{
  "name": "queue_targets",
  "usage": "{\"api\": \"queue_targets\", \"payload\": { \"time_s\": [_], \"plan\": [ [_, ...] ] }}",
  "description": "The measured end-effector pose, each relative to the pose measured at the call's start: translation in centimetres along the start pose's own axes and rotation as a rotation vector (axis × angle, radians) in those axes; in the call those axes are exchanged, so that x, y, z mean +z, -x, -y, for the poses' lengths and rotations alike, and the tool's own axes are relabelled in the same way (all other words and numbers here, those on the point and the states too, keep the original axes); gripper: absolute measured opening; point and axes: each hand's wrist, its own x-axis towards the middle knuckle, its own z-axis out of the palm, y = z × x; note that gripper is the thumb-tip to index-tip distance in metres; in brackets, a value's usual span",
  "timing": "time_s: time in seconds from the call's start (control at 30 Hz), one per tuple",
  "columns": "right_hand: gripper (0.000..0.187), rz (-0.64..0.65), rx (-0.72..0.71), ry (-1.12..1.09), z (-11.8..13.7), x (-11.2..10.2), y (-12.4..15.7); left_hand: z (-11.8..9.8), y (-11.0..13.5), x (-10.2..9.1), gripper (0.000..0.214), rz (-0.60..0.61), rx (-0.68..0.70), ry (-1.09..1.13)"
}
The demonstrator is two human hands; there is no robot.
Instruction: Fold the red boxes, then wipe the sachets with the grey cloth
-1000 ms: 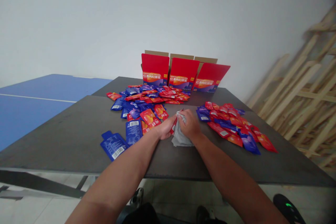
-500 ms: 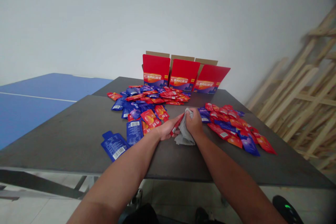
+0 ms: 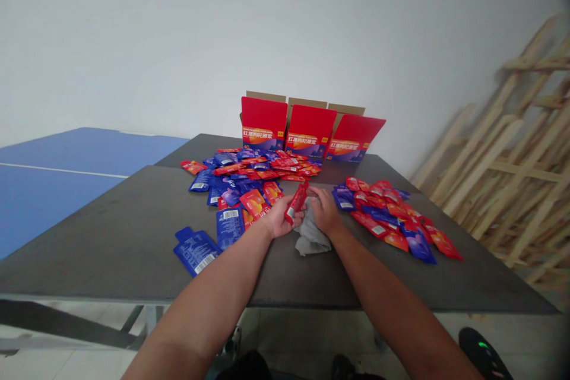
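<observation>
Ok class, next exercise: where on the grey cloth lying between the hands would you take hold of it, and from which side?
Probably best at its bunched near end, coming from the near side: the grey cloth has raised folds there to pinch. Its far end is crowded, between the right hand and the left hand, which holds a red sachet.

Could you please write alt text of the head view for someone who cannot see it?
The left hand holds a red sachet above a crumpled grey cloth, the right hand beside it, on a dark tabletop. Red and blue sachets lie piled on either side, open cartons behind.
</observation>
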Motion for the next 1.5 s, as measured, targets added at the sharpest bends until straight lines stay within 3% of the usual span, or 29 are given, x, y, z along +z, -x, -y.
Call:
{"api": "queue_targets", "payload": {
  "time_s": [0.07, 0.23, 0.47, 0.53, 0.67, 0.8, 0.87, 0.97, 1.13, 1.23, 1.37, 1.5],
  "plan": [
    [0.038, -0.002, 0.010, -0.089, 0.0, -0.1, 0.0, 0.5, -0.4, 0.0, 0.017, -0.036, 0.019, -0.127],
    [0.051, -0.008, 0.165, -0.209, -0.9, -0.2, -0.2, 1.2, -0.7, -0.2, 0.018, 0.002, 0.063, -0.245],
    [0.034, -0.005, 0.241, -0.417, -1.4, -1.5, -1.1, 1.2, -0.8, -0.1, 0.023, -0.027, 0.050, -0.281],
    [0.034, -0.059, 0.238, -0.383, -1.5, -2.5, -1.7, 1.2, -1.0, -0.2, 0.029, -0.047, 0.039, -0.255],
    [0.031, -0.297, 0.299, -0.271, -2.8, -6.1, -3.2, 1.2, -1.3, -0.4, 0.032, -0.066, 0.037, -0.245],
    [0.022, -0.479, 0.412, 0.043, -5.2, -10.6, -4.8, 1.2, -1.2, -0.5, 0.029, -0.039, 0.036, -0.265],
    [0.019, -0.492, 0.413, 0.220, -6.6, -12.5, -5.1, 1.2, -1.2, -0.5, 0.027, -0.042, 0.034, -0.268],
    [0.017, -0.319, 0.375, 0.460, -8.2, -14.4, -4.8, 1.2, -1.2, -0.5, 0.027, -0.046, 0.040, -0.271],
    [0.017, 0.212, 0.141, 0.772, -9.5, -15.9, -3.1, 1.3, -1.1, -0.5, 0.028, -0.038, 0.044, -0.267],
    [0.021, 0.463, 0.086, 0.892, -9.8, -16.8, -2.5, 1.3, -1.0, -0.4, 0.027, -0.044, 0.047, -0.269],
    [0.029, 0.568, 0.182, 0.931, -10.0, -18.1, -2.3, 1.3, -1.0, -0.2, 0.025, -0.057, 0.054, -0.272],
    [0.028, 0.531, 0.262, 0.983, -9.3, -18.2, -2.5, 1.3, -1.1, -0.2, 0.025, -0.056, 0.057, -0.274]
  ]
}}
